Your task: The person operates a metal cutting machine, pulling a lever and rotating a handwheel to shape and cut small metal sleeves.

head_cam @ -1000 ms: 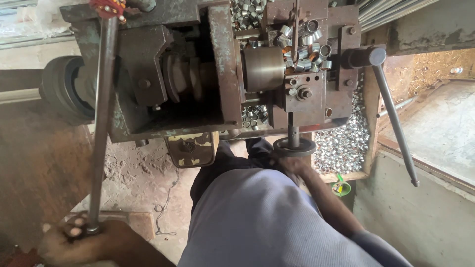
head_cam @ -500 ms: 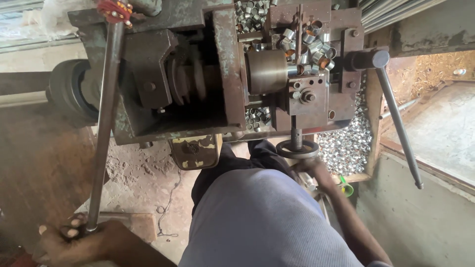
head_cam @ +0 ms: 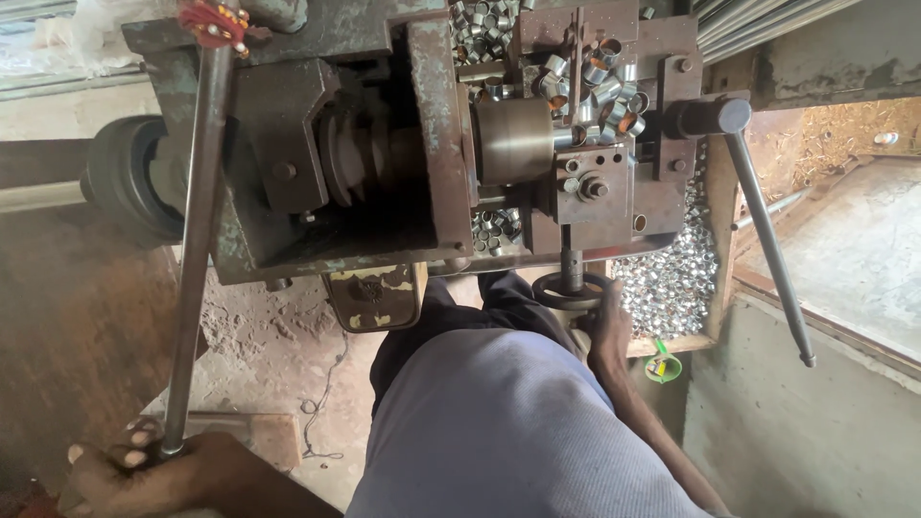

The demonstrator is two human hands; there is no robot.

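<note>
I look down on a worn metal lathe [head_cam: 384, 192] with a round chuck [head_cam: 513, 139] at its middle. My left hand [head_cam: 158, 470] grips the lower end of a long steel lever bar [head_cam: 197, 240] that runs up to a red-wrapped top. My right hand [head_cam: 606, 331] holds the small round handwheel [head_cam: 568, 288] under the tool slide. Several short shiny metal rings [head_cam: 595, 82] lie on top of the slide. My lap in a grey garment [head_cam: 499, 422] fills the lower middle.
A heap of cut metal rings [head_cam: 676, 278] fills a tray at the right of the machine. A second long lever [head_cam: 767, 249] slants down at the right. A concrete ledge [head_cam: 815, 422] sits lower right, a dirt floor [head_cam: 269, 355] lower left, and a black pulley [head_cam: 125, 177] at the left.
The view has shifted slightly, so the machine sits lower and to the right in the frame. Both hands stay on the lever bar and the handwheel.
</note>
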